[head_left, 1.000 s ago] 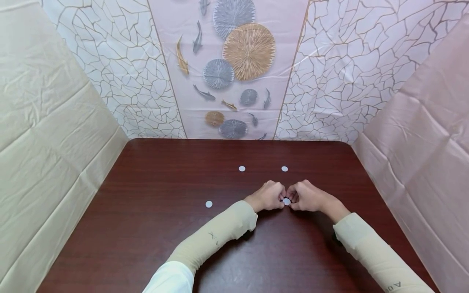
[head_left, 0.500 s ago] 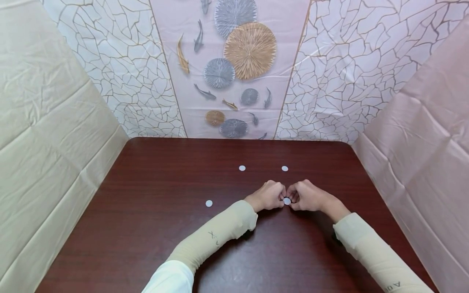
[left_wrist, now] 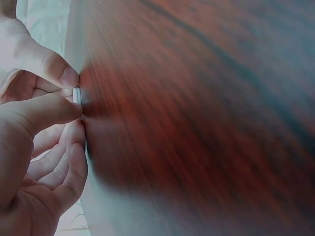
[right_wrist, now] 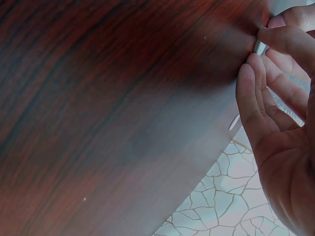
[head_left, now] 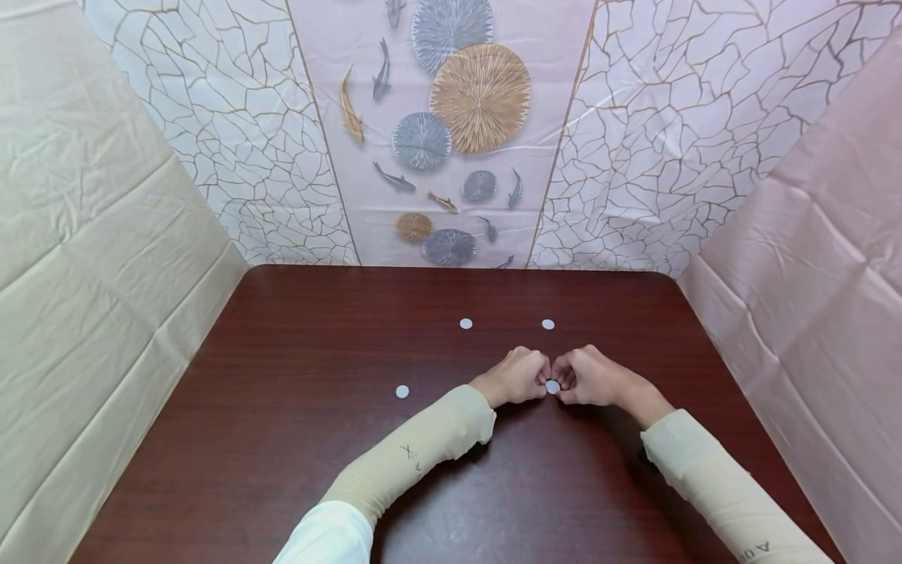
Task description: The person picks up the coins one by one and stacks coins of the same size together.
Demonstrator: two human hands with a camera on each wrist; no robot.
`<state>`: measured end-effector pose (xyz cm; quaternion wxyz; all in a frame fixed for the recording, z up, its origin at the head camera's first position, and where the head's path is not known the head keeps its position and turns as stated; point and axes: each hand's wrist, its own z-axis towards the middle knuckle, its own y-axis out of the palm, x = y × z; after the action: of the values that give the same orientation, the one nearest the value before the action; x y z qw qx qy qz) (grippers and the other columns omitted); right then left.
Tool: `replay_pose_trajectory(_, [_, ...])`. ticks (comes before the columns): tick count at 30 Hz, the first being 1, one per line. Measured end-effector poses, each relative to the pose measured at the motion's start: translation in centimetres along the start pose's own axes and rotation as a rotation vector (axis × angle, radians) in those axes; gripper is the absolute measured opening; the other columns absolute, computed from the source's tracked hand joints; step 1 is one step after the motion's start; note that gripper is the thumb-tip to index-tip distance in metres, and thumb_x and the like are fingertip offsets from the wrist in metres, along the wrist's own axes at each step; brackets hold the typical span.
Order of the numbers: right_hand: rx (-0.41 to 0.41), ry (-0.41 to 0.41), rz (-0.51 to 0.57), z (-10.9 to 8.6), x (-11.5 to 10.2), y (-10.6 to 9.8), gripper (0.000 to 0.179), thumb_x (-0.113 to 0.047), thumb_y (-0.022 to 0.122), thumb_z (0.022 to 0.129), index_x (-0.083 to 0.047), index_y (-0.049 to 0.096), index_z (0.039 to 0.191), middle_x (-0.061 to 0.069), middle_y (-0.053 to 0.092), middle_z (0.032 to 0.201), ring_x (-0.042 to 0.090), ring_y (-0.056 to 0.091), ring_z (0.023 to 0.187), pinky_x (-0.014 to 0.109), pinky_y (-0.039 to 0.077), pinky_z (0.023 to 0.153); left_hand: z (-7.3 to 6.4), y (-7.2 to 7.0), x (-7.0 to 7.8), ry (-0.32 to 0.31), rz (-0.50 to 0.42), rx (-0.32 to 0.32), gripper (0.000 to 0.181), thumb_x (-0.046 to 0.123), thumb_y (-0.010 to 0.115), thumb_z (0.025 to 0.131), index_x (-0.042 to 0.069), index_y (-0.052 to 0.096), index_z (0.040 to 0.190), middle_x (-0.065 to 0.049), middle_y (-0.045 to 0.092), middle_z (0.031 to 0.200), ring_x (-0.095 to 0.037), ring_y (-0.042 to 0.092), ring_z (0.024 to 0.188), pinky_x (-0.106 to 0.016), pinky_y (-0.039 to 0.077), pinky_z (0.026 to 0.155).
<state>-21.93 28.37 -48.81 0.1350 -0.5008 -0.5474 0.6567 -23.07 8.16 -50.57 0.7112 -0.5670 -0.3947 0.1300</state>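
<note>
On the dark table lies a small round white disc (head_left: pixel 553 387), between the fingertips of both hands. My left hand (head_left: pixel 520 375) holds its left edge with thumb and curled fingers. From the other side my right hand (head_left: pixel 590 377) pinches the disc's right edge. The left wrist view shows the disc (left_wrist: pixel 77 95) edge-on, low against the tabletop, with both thumbs at its rim. Only a sliver of the disc (right_wrist: pixel 259 46) shows among the fingers in the right wrist view.
Two similar white discs, one back left (head_left: pixel 466 323) and one back right (head_left: pixel 548 324), lie beyond the hands. A third disc (head_left: pixel 402 392) lies left of the left forearm. Patterned cloth (head_left: pixel 444 157) hangs behind the reddish-brown table (head_left: pixel 282 352), with pale fabric at both sides.
Both hands stay in place around the disc. The head view has shifted very slightly; nothing else has visibly moved.
</note>
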Motion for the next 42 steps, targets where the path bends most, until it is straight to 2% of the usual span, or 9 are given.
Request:
replay_pose_trajectory(19, [0.004, -0.012, -0.002, 0.0, 0.0, -0.1, 0.017, -0.007, 0.085, 0.079, -0.01, 0.075, 0.092, -0.004, 0.073, 0.082, 0.008, 0.07, 0.076, 0.02, 0.057, 0.069, 0.0, -0.1, 0.0, -0.011, -0.003, 0.004, 0.008, 0.012, 0.077, 0.089, 0.014, 0.076, 0.097, 0.009, 0.076, 0.089, 0.002, 0.068, 0.083, -0.009, 0.049, 0.077])
replay_pose_trajectory(25, [0.009, -0.002, 0.001, 0.1, 0.1, 0.1, 0.016, -0.007, 0.085, 0.079, -0.012, 0.075, 0.091, -0.005, 0.072, 0.081, 0.007, 0.069, 0.076, 0.021, 0.058, 0.069, -0.2, -0.4, -0.2, -0.005, -0.022, -0.017, 0.012, 0.014, 0.08, 0.089, 0.013, 0.075, 0.1, 0.006, 0.078, 0.093, 0.002, 0.069, 0.084, -0.008, 0.05, 0.076])
replay_pose_trajectory(32, [0.016, 0.002, 0.002, 0.1, 0.0, 0.2, 0.016, -0.009, 0.086, 0.08, -0.011, 0.074, 0.09, -0.006, 0.072, 0.081, 0.006, 0.068, 0.076, 0.021, 0.057, 0.069, -1.0, -2.0, -1.4, -0.008, -0.011, -0.03, 0.018, 0.016, 0.08, 0.09, 0.01, 0.076, 0.106, 0.005, 0.077, 0.098, -0.002, 0.07, 0.09, -0.012, 0.052, 0.082])
replay_pose_trajectory(35, [0.02, -0.002, 0.006, 0.0, -0.1, 0.1, 0.015, -0.008, 0.085, 0.08, -0.011, 0.074, 0.09, -0.006, 0.072, 0.081, 0.006, 0.068, 0.076, 0.021, 0.058, 0.069, -1.5, -3.1, -2.4, -0.026, 0.007, -0.026, 0.021, 0.016, 0.078, 0.091, 0.009, 0.075, 0.11, 0.004, 0.077, 0.102, -0.003, 0.071, 0.094, -0.015, 0.053, 0.087])
replay_pose_trajectory(42, [0.032, 0.004, 0.018, -0.2, -0.2, 0.3, 0.015, -0.007, 0.085, 0.081, -0.01, 0.074, 0.09, -0.006, 0.071, 0.08, 0.005, 0.067, 0.075, 0.021, 0.057, 0.069, -2.4, -6.0, -5.1, -0.074, -0.015, -0.024, 0.028, 0.012, 0.074, 0.094, 0.002, 0.07, 0.119, -0.006, 0.076, 0.112, -0.014, 0.072, 0.105, -0.024, 0.056, 0.094])
